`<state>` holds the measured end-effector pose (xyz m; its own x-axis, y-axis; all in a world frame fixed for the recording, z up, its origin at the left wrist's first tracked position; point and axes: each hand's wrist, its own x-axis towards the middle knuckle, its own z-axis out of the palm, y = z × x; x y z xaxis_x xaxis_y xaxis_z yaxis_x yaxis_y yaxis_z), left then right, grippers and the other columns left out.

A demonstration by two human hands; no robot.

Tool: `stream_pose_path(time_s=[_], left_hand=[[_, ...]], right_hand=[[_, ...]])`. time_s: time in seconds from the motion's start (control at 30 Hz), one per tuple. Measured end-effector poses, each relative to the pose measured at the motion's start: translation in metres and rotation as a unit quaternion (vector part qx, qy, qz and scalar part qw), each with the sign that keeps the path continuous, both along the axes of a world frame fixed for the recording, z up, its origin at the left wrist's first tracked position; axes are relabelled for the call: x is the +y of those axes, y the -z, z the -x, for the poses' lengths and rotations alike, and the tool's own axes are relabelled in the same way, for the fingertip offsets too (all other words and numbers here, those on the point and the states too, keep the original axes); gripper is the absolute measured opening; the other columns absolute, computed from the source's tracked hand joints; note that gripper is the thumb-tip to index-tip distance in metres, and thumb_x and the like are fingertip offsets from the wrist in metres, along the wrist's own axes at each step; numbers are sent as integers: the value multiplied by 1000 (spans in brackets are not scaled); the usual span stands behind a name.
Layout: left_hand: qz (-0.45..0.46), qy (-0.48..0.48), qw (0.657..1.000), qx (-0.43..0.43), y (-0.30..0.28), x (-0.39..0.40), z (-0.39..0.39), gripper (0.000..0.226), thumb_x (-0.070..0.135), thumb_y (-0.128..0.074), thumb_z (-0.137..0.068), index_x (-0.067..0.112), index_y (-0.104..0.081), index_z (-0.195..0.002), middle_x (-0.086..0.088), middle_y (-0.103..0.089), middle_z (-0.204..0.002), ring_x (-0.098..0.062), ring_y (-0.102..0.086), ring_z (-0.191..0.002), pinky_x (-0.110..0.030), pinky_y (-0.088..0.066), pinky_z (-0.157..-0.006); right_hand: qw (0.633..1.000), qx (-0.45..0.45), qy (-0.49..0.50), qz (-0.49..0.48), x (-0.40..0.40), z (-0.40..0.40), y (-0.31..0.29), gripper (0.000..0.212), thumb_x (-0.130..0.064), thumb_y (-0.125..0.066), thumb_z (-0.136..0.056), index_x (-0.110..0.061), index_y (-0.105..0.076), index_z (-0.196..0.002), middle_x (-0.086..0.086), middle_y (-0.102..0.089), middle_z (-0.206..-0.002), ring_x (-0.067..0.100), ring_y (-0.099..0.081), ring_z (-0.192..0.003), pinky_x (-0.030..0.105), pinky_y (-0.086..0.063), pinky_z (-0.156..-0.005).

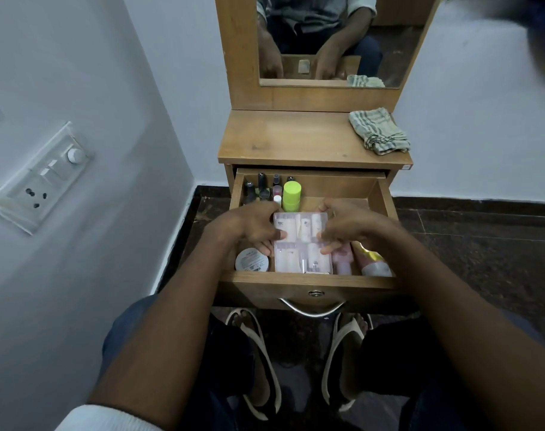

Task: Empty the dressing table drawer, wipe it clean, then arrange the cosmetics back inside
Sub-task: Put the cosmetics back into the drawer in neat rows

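Clear plastic kit box [302, 242] sits mid-drawer [308, 279], left hand [249, 227] and right hand [350, 227] each in a steadying grip on its sides.

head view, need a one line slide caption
Both hands, left and right, grip a clear cosmetics box inside the open drawer.

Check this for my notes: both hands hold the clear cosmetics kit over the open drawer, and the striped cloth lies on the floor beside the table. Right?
Not quite. The head view shows the striped cloth on the tabletop, at its right rear corner, not on the floor. The rest stands: the left hand and right hand hold the clear cosmetics kit over the open drawer.
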<state>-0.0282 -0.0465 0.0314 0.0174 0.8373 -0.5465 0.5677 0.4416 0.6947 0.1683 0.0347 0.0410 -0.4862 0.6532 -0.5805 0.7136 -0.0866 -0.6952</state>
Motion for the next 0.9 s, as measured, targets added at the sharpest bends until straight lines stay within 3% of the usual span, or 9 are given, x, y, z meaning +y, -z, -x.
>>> stream_pose_path(time_s=[0.1,0.2,0.33,0.47,0.53,0.63,0.77,0.9], left_hand=[[-7,3,999,33,4,2,3,39,1,-61,-103,7,-54,-141,-11,-74,-104,-23,-79,-81,-32,-67,-71],[-25,14,997,77,5,2,-1,48,-2,-63,-101,12,-57,-146,-12,-76,-108,-23,-81,-82,-37,-68,-76],[-52,18,990,130,5,1,-3,52,-4,-67,-97,18,-62,-145,-13,-77,-105,-21,-80,-77,-34,-67,-70],[-101,14,972,213,0,1,0,49,-8,-70,-90,27,-78,-122,-1,-80,-91,-12,-77,-64,-25,-63,-62],[-129,11,959,252,-2,2,-2,40,-4,-73,-87,29,-83,-108,6,-79,-85,-11,-77,-69,-25,-63,-68],[-142,6,957,253,-6,5,-8,24,3,-81,-84,24,-85,-95,3,-80,-82,-15,-77,-73,-22,-58,-63],[-164,0,954,252,-9,7,-9,30,-4,-72,-83,22,-86,-83,4,-78,-69,-12,-75,-57,-30,-66,-68],[-176,-23,959,219,-16,1,-6,32,-4,-70,-81,23,-83,-72,9,-75,-62,-9,-74,-58,-38,-67,-74]], right_hand=[[999,-22,-12,-48,-3,1,0,33,8,-66,-95,-4,-57,-124,21,-70,-112,31,-79,-89,50,-64,-85],[990,-56,-20,-131,-5,1,3,19,1,-72,-93,-7,-66,-110,14,-76,-97,25,-80,-79,53,-64,-83],[979,-86,-37,-179,-7,2,6,9,-4,-73,-94,-7,-73,-102,12,-78,-91,25,-79,-78,51,-65,-79],[951,-120,-71,-276,-11,7,12,17,-5,-76,-90,-15,-78,-105,4,-77,-100,20,-73,-86,34,-59,-67],[929,-126,-82,-337,-10,10,18,19,-8,-77,-89,-19,-80,-104,0,-77,-108,19,-70,-99,36,-58,-80],[916,-126,-109,-366,-11,16,26,20,-12,-78,-86,-24,-81,-102,-2,-76,-106,20,-67,-101,39,-58,-88],[911,-137,-121,-370,-11,20,28,21,-13,-79,-82,-23,-78,-100,0,-74,-101,22,-66,-98,41,-59,-87],[912,-122,-88,-383,-11,17,22,13,-9,-75,-83,-19,-75,-91,2,-72,-92,24,-66,-88,35,-55,-72]])
